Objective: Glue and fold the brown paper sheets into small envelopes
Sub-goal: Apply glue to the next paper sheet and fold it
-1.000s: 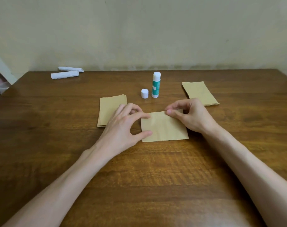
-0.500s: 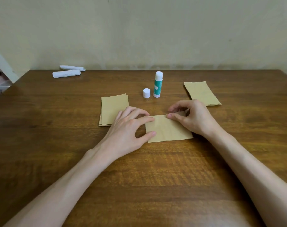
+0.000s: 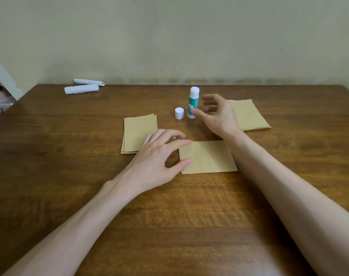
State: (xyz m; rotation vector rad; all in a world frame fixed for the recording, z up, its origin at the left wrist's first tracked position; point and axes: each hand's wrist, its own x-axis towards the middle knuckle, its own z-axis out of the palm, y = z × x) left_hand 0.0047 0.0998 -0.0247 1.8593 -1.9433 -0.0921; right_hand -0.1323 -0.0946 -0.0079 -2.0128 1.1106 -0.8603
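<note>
The left hand [image 3: 159,156] is spread open, thumb and fingertips resting on the left edge of the folded brown sheet [image 3: 207,157] — likely to keep it from sliding. The right hand [image 3: 217,114] is open and empty, thumb just about touching the glue stick [image 3: 193,102], probably to grab it. Its white cap [image 3: 179,113] stands just beside it. 2 brown paper stacks — the left stack [image 3: 138,132] and the right stack [image 3: 249,114] — lie on the surface [image 3: 70,176].

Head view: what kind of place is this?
Probably a home or office craft spot, not a factory: a wooden table against a plain wall, with a glue stick and small stacks of brown paper laid out by hand.
</note>
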